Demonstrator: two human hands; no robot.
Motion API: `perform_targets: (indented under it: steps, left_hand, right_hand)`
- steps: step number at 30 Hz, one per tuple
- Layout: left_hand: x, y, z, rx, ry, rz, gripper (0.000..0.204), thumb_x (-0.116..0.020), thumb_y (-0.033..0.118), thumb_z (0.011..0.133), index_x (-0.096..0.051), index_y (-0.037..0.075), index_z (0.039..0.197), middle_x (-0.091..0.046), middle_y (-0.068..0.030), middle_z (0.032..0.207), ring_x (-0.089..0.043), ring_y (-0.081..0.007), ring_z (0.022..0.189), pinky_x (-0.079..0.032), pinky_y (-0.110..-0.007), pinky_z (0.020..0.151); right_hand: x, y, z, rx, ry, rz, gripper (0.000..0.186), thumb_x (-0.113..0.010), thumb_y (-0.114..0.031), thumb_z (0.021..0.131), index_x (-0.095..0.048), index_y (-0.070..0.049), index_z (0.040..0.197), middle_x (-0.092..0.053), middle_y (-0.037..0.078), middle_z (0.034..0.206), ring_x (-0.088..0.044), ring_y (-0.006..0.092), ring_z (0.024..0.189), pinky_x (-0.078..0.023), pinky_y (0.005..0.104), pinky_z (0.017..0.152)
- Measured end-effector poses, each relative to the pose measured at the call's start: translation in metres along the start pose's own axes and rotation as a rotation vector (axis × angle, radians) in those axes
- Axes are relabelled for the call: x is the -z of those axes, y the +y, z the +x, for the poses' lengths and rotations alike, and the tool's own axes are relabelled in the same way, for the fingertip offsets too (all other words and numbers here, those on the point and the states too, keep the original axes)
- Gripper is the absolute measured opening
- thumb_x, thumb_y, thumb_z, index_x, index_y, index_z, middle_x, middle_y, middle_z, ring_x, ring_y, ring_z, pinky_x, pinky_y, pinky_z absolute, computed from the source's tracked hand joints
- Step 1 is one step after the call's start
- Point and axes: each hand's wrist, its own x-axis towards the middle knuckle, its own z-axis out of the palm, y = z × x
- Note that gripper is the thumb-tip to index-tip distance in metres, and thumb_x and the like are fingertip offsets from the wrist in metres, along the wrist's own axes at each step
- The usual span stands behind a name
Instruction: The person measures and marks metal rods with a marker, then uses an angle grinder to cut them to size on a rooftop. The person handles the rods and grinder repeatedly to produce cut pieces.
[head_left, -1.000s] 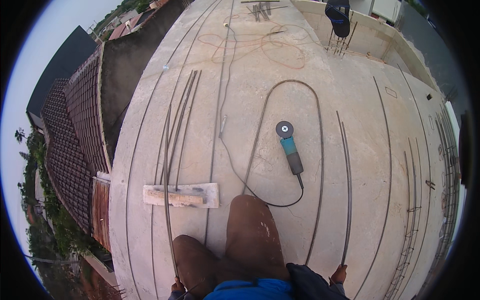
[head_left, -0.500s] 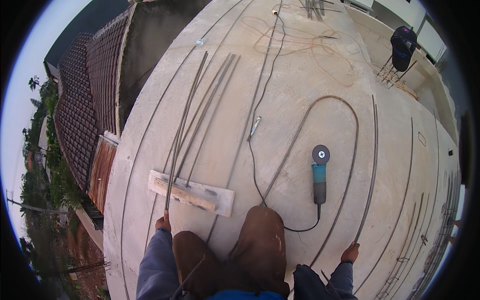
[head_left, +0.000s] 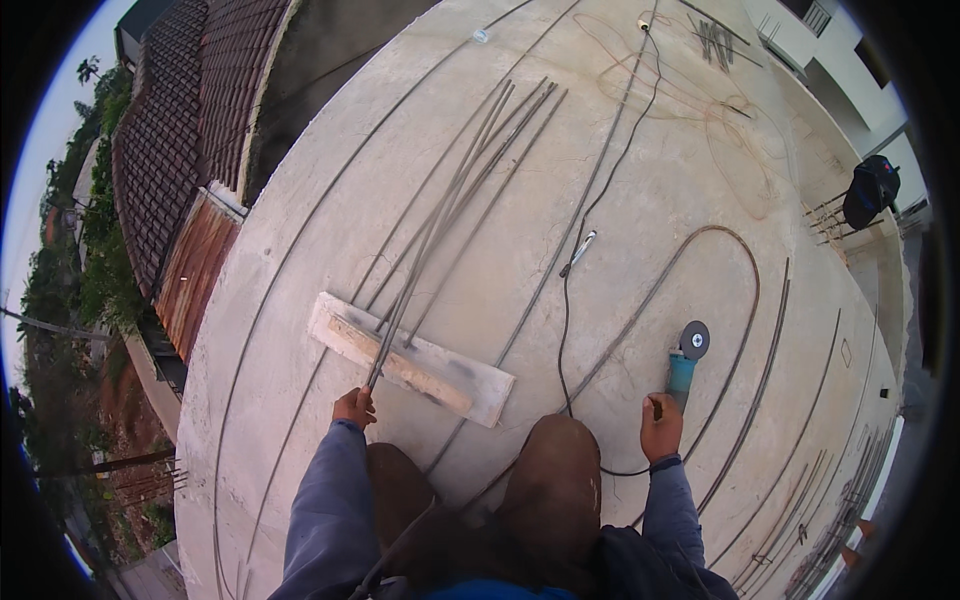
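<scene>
My left hand (head_left: 354,407) is closed around the near ends of a bundle of steel rods (head_left: 440,215). The rods run away from me across a wooden board (head_left: 410,358) that lies flat on the concrete slab (head_left: 640,180), and they fan apart at the far end. My right hand (head_left: 660,425) is wrapped around the rear of the teal angle grinder (head_left: 683,366). Its grey disc (head_left: 694,339) points away from me and sits low over the slab.

To cut well, I judge I should hold the rod ends tight together and pressed down on the board, so they cannot chatter or roll. The grinder should come across where the rods are backed by wood. Its black power cord (head_left: 566,330) loops off to my left and ought to stay clear of the disc. My knees (head_left: 555,470) are between both hands, so I should keep the disc angled away from them.

Further out, long single bars (head_left: 762,360) curve along the right side of the slab. A small silvery tool (head_left: 578,252) lies beside the cord. I see no packages, labels or signs. The nearest such thing is a dark bag-like object (head_left: 870,190) hung on upright bars at the far right edge. Tiled roofs (head_left: 190,110) lie below on the left.
</scene>
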Motion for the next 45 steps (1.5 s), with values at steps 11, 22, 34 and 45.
perform_targets:
  steps: [11, 22, 34, 45]
  left_hand:
    - [0.02, -0.008, -0.014, -0.009, -0.135, -0.047, 0.053, -0.058, 0.045, 0.116, -0.073, -0.005, 0.104, -0.077, -0.0158, 0.086, -0.079, -0.0247, 0.067, -0.063, -0.036, 0.06]
    - [0.021, -0.017, -0.024, -0.118, -0.077, 0.162, 0.053, -0.048, 0.047, 0.118, -0.075, 0.004, 0.104, -0.071, -0.0093, 0.067, -0.071, -0.0211, 0.064, -0.055, -0.039, 0.064]
    - [0.031, -0.046, -0.034, -0.049, -0.125, -0.094, 0.045, -0.054, 0.037, 0.117, -0.075, -0.001, 0.105, -0.076, -0.0102, 0.077, -0.069, -0.0171, 0.059, -0.054, -0.034, 0.059]
    - [0.027, -0.063, -0.026, -0.147, -0.093, -0.072, 0.045, -0.055, 0.037, 0.117, -0.076, 0.0, 0.101, -0.072, -0.0074, 0.071, -0.063, -0.0136, 0.062, -0.049, -0.033, 0.061]
  right_hand:
    - [-0.331, -0.259, 0.093, 0.008, -0.658, 0.338, 0.045, -0.064, -0.042, 0.111, -0.074, -0.002, 0.126, -0.081, 0.021, 0.116, -0.079, 0.034, 0.105, -0.06, 0.044, 0.092]
    - [-0.403, -0.275, 0.094, -0.114, -0.349, 0.343, 0.038, -0.072, -0.036, 0.105, -0.073, -0.001, 0.12, -0.078, 0.016, 0.091, -0.079, 0.0316, 0.086, -0.059, 0.0446, 0.08]
    - [-0.398, -0.288, 0.142, -0.392, -0.511, 0.435, 0.025, -0.073, -0.019, 0.106, -0.066, 0.005, 0.108, -0.072, 0.012, 0.078, -0.073, 0.0199, 0.07, -0.058, 0.0373, 0.064]
    - [-0.385, -0.281, 0.122, -0.381, -0.541, 0.793, 0.021, -0.065, -0.02, 0.113, -0.063, 0.0, 0.119, -0.071, 0.007, 0.095, -0.067, 0.0138, 0.072, -0.061, 0.0346, 0.066]
